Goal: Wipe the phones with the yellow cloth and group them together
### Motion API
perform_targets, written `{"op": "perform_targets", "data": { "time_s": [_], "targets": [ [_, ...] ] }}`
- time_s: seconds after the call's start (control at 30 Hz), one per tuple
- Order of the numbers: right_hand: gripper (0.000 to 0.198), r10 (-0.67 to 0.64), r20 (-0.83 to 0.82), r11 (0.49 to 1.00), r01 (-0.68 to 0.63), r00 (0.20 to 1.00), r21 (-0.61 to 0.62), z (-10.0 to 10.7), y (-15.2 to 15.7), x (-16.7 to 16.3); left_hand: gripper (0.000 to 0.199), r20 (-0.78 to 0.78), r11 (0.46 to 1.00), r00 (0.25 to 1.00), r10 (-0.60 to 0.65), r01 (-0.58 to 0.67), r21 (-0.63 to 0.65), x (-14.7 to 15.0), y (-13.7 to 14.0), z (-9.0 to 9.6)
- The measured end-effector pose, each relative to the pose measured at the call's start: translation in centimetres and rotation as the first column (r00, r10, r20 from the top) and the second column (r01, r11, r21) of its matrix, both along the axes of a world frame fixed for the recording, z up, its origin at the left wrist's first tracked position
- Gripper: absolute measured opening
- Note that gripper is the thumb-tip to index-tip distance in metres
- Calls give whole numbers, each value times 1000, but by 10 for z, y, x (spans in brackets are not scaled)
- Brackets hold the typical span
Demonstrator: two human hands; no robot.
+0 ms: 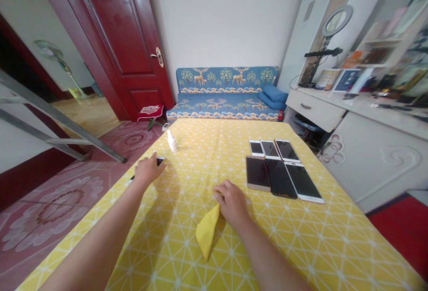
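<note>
At the left side of the table, my left hand [149, 169] is laid over a dark-screened smartphone [160, 161], its fingers and thumb gripping the edges. Most of that phone is hidden under the hand. My right hand [231, 202] is closed on a yellow cloth [207, 231], which droops from the fingers toward the near side of the table. A small white spray bottle [171, 141] stands upright beyond my left hand. To the right lie several smartphones in two rows, among them a black one [280, 178] and a white-edged one [304, 182], screens up.
A yellow patterned tablecloth [187, 255] covers the table. Behind it is a blue sofa [227, 99] with deer prints. A white cabinet [377, 148] bearing clutter and a ring light [338, 20] stands at the right. A metal ladder [67, 121] and a red door [123, 28] are at the left.
</note>
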State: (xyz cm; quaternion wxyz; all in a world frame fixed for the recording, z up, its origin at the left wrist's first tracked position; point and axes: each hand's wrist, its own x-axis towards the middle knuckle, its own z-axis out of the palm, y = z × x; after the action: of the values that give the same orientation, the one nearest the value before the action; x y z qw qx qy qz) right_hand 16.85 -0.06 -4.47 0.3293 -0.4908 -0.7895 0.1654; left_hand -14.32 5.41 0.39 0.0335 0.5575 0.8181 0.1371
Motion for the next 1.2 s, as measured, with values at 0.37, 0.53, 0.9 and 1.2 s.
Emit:
{"op": "perform_targets", "data": {
  "time_s": [0.37, 0.53, 0.9, 1.2],
  "targets": [
    [22, 42, -210, 997, -54, 977, -53, 5, 0, 2, 85, -2, 971, 989, 146, -143, -194, -39, -6, -9],
    [19, 182, -161, 981, -190, 970, -39, 9, -4, 5, 62, 139, 988, 987, 85, -66, -142, -22, -13, -10],
    [28, 24, -620, 936, -235, 785, -261, 6, 3, 9, 25, 944, 989, -305, -126, -113, 96, 110, -34, 21],
    [38, -389, -901, 916, -23, 194, -401, -14, 24, 18, 55, 716, 978, -697, -35, 122, 167, 152, -49, -14]
  ]
}}
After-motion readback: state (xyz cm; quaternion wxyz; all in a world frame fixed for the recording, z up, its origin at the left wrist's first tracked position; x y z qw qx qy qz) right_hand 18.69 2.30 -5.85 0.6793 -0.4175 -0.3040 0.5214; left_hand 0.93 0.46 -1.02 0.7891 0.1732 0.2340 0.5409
